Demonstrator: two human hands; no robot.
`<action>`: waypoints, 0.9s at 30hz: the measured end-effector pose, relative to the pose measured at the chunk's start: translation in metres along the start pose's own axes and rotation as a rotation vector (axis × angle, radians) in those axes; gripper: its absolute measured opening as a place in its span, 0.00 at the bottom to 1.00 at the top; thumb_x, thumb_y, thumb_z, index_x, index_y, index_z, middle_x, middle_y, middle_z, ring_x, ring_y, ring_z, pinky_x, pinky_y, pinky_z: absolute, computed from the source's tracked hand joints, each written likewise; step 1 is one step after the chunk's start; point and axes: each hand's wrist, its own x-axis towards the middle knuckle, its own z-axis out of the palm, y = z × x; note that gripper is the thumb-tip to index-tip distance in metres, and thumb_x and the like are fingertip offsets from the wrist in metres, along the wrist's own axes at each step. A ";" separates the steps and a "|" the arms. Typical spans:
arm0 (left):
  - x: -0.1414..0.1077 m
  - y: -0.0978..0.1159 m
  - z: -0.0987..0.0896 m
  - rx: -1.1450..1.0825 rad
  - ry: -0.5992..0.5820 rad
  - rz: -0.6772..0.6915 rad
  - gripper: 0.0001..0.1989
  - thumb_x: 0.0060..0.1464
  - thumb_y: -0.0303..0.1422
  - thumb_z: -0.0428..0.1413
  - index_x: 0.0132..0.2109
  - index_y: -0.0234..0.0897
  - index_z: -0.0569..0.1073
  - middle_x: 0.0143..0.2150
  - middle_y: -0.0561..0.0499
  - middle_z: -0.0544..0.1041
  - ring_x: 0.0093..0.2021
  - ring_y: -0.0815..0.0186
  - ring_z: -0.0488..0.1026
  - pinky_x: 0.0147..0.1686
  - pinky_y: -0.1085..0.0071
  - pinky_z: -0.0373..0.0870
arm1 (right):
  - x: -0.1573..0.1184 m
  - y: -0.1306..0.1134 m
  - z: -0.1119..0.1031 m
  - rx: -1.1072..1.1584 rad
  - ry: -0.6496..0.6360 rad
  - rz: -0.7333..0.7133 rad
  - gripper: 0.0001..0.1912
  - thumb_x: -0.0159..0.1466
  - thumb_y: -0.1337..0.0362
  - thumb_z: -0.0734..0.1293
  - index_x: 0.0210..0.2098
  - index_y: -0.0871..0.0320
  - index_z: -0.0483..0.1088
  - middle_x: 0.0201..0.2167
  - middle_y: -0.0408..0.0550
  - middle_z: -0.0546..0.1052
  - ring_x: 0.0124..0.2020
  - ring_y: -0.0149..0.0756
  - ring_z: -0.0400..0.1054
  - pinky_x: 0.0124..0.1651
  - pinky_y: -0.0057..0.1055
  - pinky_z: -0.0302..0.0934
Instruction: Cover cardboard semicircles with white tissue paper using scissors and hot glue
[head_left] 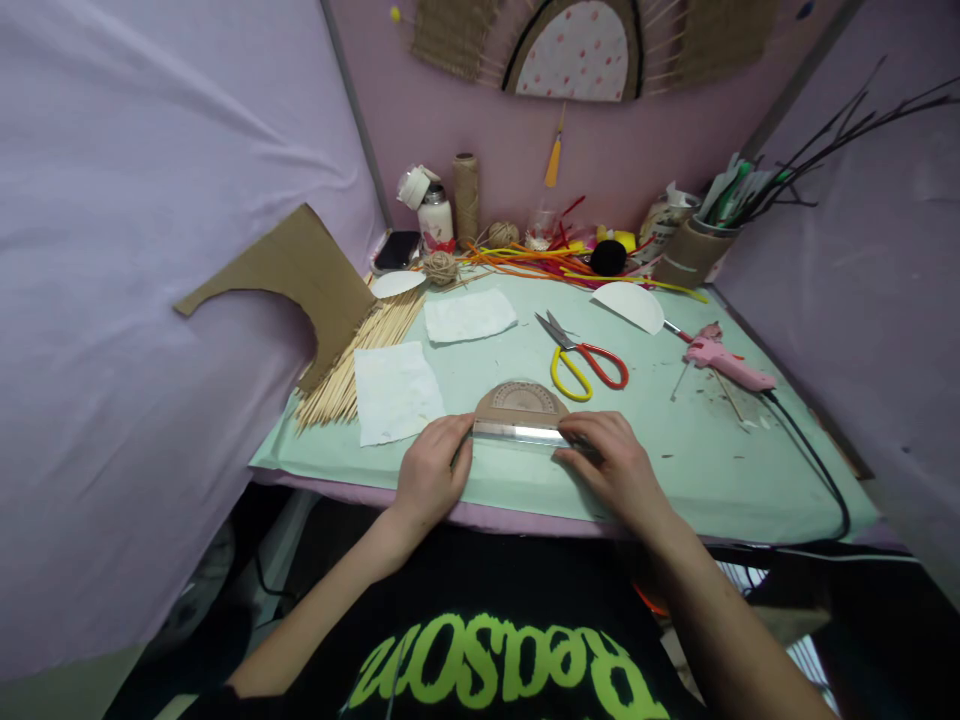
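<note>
A clear protractor (525,396) with a straight ruler edge lies over a brown cardboard half-disc (486,408) near the table's front edge. My left hand (433,468) grips its left end between thumb and fingers. At the other end, my right hand (616,462) pinches the protractor's straight edge. Just beyond the right hand lie scissors (574,350), blades apart, with one yellow and one red handle. Left of the protractor, close to my left hand, is a white cloth-like piece (397,390). A second white piece (470,316) lies farther back.
Bamboo sticks (352,372) and a cut cardboard arch (319,280) occupy the left. A pink glue gun (726,360) with a trailing black cord and a white half-disc (628,305) lie right. Pipe cleaners (517,262), twine and jars line the back; fabric walls stand around.
</note>
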 end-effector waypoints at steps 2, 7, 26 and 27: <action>0.001 0.000 0.000 -0.006 0.006 0.005 0.15 0.61 0.26 0.50 0.54 0.36 0.71 0.49 0.43 0.79 0.52 0.59 0.74 0.54 0.58 0.72 | -0.001 0.001 0.001 0.004 0.002 -0.015 0.08 0.65 0.63 0.66 0.44 0.54 0.72 0.44 0.52 0.77 0.47 0.46 0.67 0.50 0.48 0.65; -0.001 0.001 -0.003 -0.031 0.098 0.006 0.13 0.59 0.25 0.52 0.50 0.36 0.73 0.47 0.42 0.79 0.50 0.60 0.75 0.52 0.60 0.72 | -0.002 0.004 0.004 0.017 0.018 -0.049 0.08 0.65 0.64 0.67 0.44 0.55 0.73 0.45 0.53 0.76 0.48 0.45 0.67 0.51 0.47 0.64; 0.005 0.041 0.034 0.084 -0.036 0.324 0.13 0.62 0.25 0.50 0.51 0.33 0.74 0.53 0.41 0.78 0.56 0.55 0.71 0.52 0.57 0.70 | -0.005 0.006 0.008 0.014 0.046 -0.040 0.08 0.64 0.64 0.67 0.42 0.53 0.75 0.49 0.54 0.74 0.51 0.46 0.68 0.52 0.50 0.66; 0.004 0.042 0.033 0.081 -0.040 0.325 0.13 0.62 0.25 0.50 0.51 0.32 0.74 0.53 0.41 0.78 0.56 0.55 0.71 0.52 0.57 0.71 | -0.005 0.006 0.008 0.021 0.042 -0.036 0.08 0.64 0.64 0.67 0.43 0.53 0.74 0.50 0.54 0.73 0.52 0.46 0.68 0.53 0.49 0.66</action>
